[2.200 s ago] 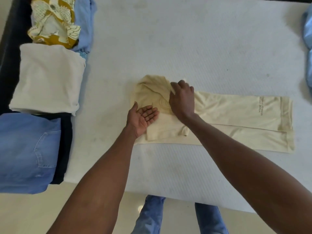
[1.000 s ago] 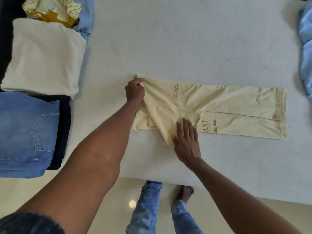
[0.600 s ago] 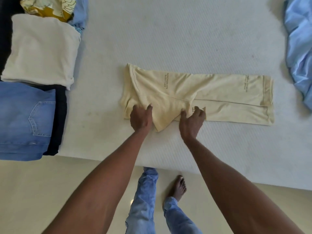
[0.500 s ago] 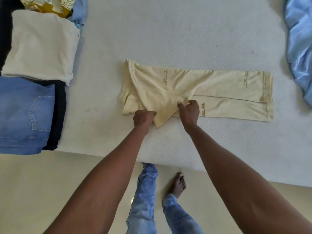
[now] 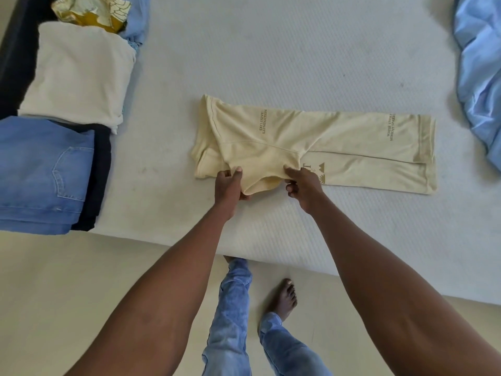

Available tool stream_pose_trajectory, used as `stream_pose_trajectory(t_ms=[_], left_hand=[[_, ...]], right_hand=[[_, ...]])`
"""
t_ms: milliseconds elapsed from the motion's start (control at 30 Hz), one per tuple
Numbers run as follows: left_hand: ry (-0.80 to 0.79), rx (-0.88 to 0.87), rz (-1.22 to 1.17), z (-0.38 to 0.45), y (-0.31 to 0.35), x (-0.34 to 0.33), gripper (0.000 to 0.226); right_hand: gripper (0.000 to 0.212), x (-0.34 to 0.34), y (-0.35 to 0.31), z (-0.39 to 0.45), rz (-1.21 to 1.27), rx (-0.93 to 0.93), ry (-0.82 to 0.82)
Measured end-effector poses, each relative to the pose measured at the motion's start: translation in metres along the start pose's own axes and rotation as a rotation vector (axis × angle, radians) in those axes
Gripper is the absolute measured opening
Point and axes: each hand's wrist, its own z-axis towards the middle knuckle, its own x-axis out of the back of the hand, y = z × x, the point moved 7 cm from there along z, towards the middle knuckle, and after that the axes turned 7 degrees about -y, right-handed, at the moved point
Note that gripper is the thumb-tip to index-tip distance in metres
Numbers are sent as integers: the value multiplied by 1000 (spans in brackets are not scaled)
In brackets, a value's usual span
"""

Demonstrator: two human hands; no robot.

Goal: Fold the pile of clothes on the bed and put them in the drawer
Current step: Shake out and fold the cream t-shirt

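Left hand [image 5: 229,183] and right hand [image 5: 303,183] each pinch the near flap of the cream printed shirt [image 5: 311,142], which lies on the bed [image 5: 271,50] stretching rightward past the right hand. Risk: an uneven pull skews the flap or drags the lower layers, so the fold comes loose.

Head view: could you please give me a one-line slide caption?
Both hands, left and right, pinch the near edge of a cream printed garment on the white mattress.
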Motion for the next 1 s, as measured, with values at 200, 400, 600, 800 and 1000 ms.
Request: stream_pose_trajectory(t_ms=[200,400,600,800,1000], left_hand=[[86,26,196,2,-18,20,35],[-90,-278,446,-15,14,10,58],[-242,-278,613,-17,22,14,39],[-322,-12,104,22,75,22,27],[250,-190,451,54,122,45,32]], right_hand=[[12,15,30,-3,-256,-146,120],[42,22,8,-10,-486,128,325],[54,9,-1,-15,-330,230,73],[18,-8,-59,-6,152,188,-102],[15,5,-87,18,-288,283,401]])
